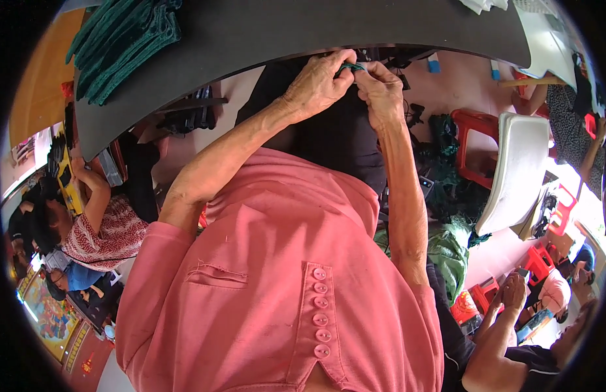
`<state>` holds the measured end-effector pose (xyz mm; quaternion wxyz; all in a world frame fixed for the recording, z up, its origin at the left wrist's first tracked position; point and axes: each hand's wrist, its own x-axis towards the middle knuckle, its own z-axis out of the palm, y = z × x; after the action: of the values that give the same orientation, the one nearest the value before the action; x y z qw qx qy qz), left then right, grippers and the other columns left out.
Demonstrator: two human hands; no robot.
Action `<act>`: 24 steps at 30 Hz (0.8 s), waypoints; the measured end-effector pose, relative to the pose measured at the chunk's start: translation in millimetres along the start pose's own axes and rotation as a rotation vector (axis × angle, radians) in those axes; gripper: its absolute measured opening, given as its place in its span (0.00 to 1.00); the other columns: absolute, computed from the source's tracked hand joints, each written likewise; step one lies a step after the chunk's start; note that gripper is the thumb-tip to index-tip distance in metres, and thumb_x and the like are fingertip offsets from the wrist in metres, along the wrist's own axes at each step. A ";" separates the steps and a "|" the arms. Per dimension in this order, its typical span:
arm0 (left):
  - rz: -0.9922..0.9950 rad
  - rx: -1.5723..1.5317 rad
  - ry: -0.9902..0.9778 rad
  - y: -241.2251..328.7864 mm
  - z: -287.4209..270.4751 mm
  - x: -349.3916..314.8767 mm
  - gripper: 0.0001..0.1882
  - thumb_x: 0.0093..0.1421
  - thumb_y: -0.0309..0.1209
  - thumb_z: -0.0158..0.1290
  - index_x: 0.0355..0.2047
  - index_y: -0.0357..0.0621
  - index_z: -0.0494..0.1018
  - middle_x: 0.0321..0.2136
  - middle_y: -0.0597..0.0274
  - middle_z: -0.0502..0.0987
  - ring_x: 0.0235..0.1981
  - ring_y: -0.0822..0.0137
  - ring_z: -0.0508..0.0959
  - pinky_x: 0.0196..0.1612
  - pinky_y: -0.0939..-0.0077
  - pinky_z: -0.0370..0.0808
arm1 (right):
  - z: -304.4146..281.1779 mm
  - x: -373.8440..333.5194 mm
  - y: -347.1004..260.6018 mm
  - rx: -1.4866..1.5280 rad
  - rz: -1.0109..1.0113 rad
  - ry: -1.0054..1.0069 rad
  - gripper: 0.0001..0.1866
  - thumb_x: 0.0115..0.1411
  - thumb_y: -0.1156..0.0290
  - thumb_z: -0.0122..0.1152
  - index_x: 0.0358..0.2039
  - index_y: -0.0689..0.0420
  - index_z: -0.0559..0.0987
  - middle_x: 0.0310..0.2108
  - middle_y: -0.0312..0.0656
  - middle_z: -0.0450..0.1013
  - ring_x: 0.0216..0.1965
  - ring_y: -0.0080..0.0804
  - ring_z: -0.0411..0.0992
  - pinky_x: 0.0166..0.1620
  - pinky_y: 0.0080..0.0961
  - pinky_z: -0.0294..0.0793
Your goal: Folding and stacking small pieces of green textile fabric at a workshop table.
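Close together at the near edge of a dark table (283, 32), both my hands pinch a thin dark-green strip (353, 66); whether it is cord or fabric I cannot make out. My left hand (319, 81) has its thumb and forefinger closed on the strip's left part. Just beside it, my right hand (381, 88) grips the other end between curled fingers. On the table's far left lies a stack of dark-green velvety cloth pieces (126, 42), away from both hands.
White material (485, 5) lies at the table's far right. A red plastic stool (470, 140) and a white padded board (517, 170) stand to my right, near a green sack (450, 255). Other people sit on both sides, one in a patterned red top (110, 228).
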<state>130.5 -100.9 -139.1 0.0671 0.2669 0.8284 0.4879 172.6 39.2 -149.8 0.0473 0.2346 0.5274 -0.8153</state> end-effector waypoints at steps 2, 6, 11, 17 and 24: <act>0.014 0.017 0.009 -1.6 -1.6 -1.6 0.10 0.55 0.22 0.46 0.39 0.40 0.65 0.27 0.53 0.73 0.27 0.61 0.74 0.34 0.70 0.70 | 0.1 0.3 -0.7 -0.046 -0.016 -0.011 0.02 0.52 0.78 0.59 0.27 0.59 0.79 0.20 0.29 0.68 0.18 0.11 0.58 0.20 0.10 0.53; 0.003 -0.013 0.013 -3.5 1.0 -4.5 0.10 0.55 0.22 0.46 0.39 0.41 0.65 0.27 0.52 0.73 0.27 0.60 0.74 0.33 0.69 0.70 | -2.2 1.0 2.4 -0.084 -0.018 -0.015 0.04 0.51 0.78 0.60 0.29 0.59 0.80 0.21 0.29 0.70 0.18 0.10 0.57 0.19 0.11 0.53; -0.163 -0.044 -0.099 6.5 -6.9 -5.2 0.09 0.56 0.22 0.45 0.39 0.41 0.64 0.26 0.51 0.72 0.25 0.57 0.72 0.32 0.68 0.69 | 7.3 -3.1 1.9 -0.014 -0.020 0.079 0.06 0.50 0.81 0.60 0.31 0.59 0.80 0.21 0.29 0.71 0.17 0.09 0.56 0.18 0.10 0.51; 0.052 -0.025 -0.030 1.3 -3.7 -1.4 0.08 0.57 0.22 0.43 0.38 0.41 0.64 0.25 0.52 0.70 0.22 0.57 0.70 0.29 0.68 0.68 | -6.4 1.8 4.2 0.137 0.027 -0.036 0.10 0.50 0.83 0.60 0.34 0.58 0.79 0.22 0.29 0.70 0.17 0.09 0.58 0.18 0.09 0.53; -0.035 0.041 -0.114 -2.2 -9.5 -5.8 0.10 0.56 0.22 0.43 0.39 0.40 0.66 0.22 0.53 0.70 0.22 0.60 0.72 0.29 0.68 0.69 | -4.8 -0.9 5.1 0.234 0.010 -0.084 0.08 0.52 0.82 0.61 0.33 0.57 0.78 0.23 0.29 0.70 0.17 0.10 0.58 0.18 0.09 0.54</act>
<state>131.1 -112.0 -136.9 0.1172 0.2810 0.8375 0.4537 176.7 41.0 -155.3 0.0458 0.2066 0.4250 -0.8801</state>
